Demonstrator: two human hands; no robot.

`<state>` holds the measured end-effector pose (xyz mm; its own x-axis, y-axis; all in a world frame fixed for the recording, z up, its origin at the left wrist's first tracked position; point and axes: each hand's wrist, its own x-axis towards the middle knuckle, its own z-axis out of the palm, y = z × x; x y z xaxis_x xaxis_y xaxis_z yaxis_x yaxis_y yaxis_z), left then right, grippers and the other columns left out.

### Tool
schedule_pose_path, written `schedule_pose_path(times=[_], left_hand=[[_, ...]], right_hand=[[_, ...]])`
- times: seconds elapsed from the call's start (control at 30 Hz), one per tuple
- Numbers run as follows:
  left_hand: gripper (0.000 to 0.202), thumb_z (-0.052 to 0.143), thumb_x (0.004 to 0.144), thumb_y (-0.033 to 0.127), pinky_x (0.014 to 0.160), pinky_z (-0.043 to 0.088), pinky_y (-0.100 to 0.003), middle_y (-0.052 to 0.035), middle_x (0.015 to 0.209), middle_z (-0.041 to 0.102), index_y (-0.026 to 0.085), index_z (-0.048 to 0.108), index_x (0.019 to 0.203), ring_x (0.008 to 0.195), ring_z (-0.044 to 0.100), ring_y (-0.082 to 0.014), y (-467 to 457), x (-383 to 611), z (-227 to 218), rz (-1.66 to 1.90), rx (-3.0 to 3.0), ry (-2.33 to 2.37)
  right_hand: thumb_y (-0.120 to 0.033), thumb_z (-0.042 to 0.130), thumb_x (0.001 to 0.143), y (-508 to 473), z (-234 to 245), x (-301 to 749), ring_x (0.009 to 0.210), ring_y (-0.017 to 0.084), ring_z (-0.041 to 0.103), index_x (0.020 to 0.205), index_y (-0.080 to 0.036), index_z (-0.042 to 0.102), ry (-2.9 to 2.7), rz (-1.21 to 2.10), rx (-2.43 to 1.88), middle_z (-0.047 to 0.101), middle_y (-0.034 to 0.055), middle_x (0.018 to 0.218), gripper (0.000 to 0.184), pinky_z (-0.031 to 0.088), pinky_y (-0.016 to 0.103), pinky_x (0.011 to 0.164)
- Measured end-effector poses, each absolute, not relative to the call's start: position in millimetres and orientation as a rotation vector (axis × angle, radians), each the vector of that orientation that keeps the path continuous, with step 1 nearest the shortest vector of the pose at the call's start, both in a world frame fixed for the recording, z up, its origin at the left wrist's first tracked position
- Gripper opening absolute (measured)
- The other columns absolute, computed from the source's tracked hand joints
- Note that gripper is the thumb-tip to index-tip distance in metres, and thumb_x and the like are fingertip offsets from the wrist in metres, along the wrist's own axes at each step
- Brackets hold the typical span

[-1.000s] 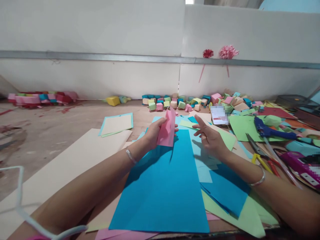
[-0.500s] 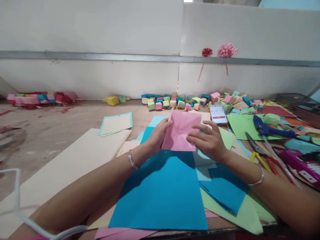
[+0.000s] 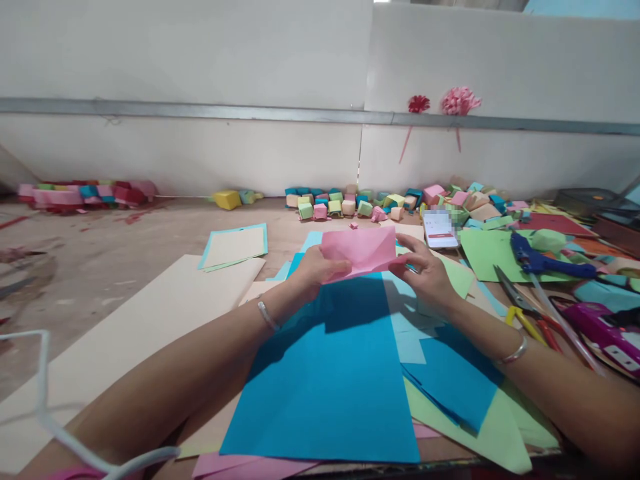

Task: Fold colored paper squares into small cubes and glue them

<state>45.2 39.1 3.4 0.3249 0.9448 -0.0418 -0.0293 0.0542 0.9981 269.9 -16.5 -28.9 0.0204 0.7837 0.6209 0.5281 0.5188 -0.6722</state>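
A pink sheet of paper (image 3: 360,250), now a wide low strip in outline, is held up between my two hands. My left hand (image 3: 320,268) grips its left end, the thumb lying along the lower edge. At the right end, my right hand (image 3: 421,270) pinches the lower corner between thumb and fingers. Below the hands lies a large blue sheet (image 3: 330,393), with the shadow of hands and paper on it. Light blue paper pieces (image 3: 407,320) and a smaller blue sheet (image 3: 460,380) lie to its right.
Small folded paper cubes (image 3: 335,207) line the wall. A phone (image 3: 440,230) leans at the back. To the right lie scissors (image 3: 525,310), a blue glue gun (image 3: 545,260) and a purple tool (image 3: 600,327). A cream sheet (image 3: 150,347) covers the left; a white cable (image 3: 45,413) crosses the front left.
The pink paper has gone from a flat, upright square to a shorter strip, its lower edge raised. My right hand's fingers have closed on its right corner.
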Motion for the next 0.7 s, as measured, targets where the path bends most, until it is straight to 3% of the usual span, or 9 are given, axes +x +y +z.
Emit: schedule_pose_path(times=[0.1,0.2,0.33,0.43,0.5,0.6,0.7], left_hand=[[0.038,0.084,0.047,0.021,0.058,0.049,-0.025,-0.003,0.073,0.07,0.012,0.072,0.082,0.064,0.061,-0.0152,37,43,6,0.854,1.367,0.921],[0.039,0.085,0.051,0.029,0.056,0.046,-0.024,-0.0031,0.071,0.068,0.011,0.072,0.083,0.062,0.059,-0.0144,39,40,11,0.751,1.436,0.95],[0.053,0.062,0.076,0.061,0.062,0.048,-0.027,-0.0094,0.086,0.07,0.011,0.07,0.092,0.072,0.062,-0.0176,46,35,22,0.798,1.521,0.948],[0.063,0.049,0.082,0.069,0.074,0.05,-0.032,-0.0114,0.102,0.07,0.014,0.069,0.104,0.089,0.064,-0.0229,46,31,34,0.833,1.772,0.939],[0.064,0.064,0.074,0.065,0.078,0.049,-0.033,-0.0106,0.105,0.07,0.016,0.066,0.116,0.094,0.064,-0.0248,41,30,41,0.772,2.039,0.992],[0.078,0.081,0.062,0.045,0.078,0.048,-0.032,-0.0094,0.102,0.071,0.017,0.058,0.131,0.091,0.065,-0.0248,32,34,43,0.651,2.281,1.142],[0.048,0.075,0.068,0.027,0.073,0.047,-0.028,-0.0056,0.098,0.073,0.019,0.069,0.115,0.087,0.065,-0.0214,28,38,39,0.638,2.297,1.213]], right_hand=[[-0.039,0.07,0.077,-18,-30,267,0.083,0.021,0.062,0.071,-0.019,0.071,-1.463,0.6,-1.183,0.068,0.0058,0.091,0.021,0.049,0.034,0.071],[-0.038,0.068,0.077,-22,-27,264,0.055,0.012,0.046,0.061,-0.017,0.062,-1.389,0.606,-1.269,0.053,-0.0023,0.056,0.027,0.036,0.027,0.053],[-0.037,0.064,0.079,-24,-23,262,0.055,0.011,0.041,0.059,-0.017,0.059,-1.485,0.418,-1.335,0.047,-0.0034,0.055,0.029,0.031,0.026,0.054],[-0.038,0.061,0.082,-24,-24,261,0.055,0.011,0.04,0.059,-0.018,0.057,-1.507,0.372,-1.378,0.046,-0.0038,0.055,0.031,0.03,0.027,0.054],[-0.04,0.06,0.083,-23,-26,261,0.055,0.011,0.04,0.061,-0.018,0.056,-1.503,0.362,-1.392,0.047,-0.0037,0.056,0.031,0.03,0.027,0.054],[-0.043,0.06,0.083,-22,-28,262,0.056,0.012,0.042,0.062,-0.018,0.056,-1.5,0.362,-1.393,0.049,-0.0031,0.057,0.033,0.031,0.027,0.055],[-0.045,0.061,0.083,-23,-28,262,0.055,0.012,0.044,0.062,-0.019,0.055,-1.499,0.374,-1.391,0.051,-0.003,0.056,0.034,0.032,0.027,0.055]])
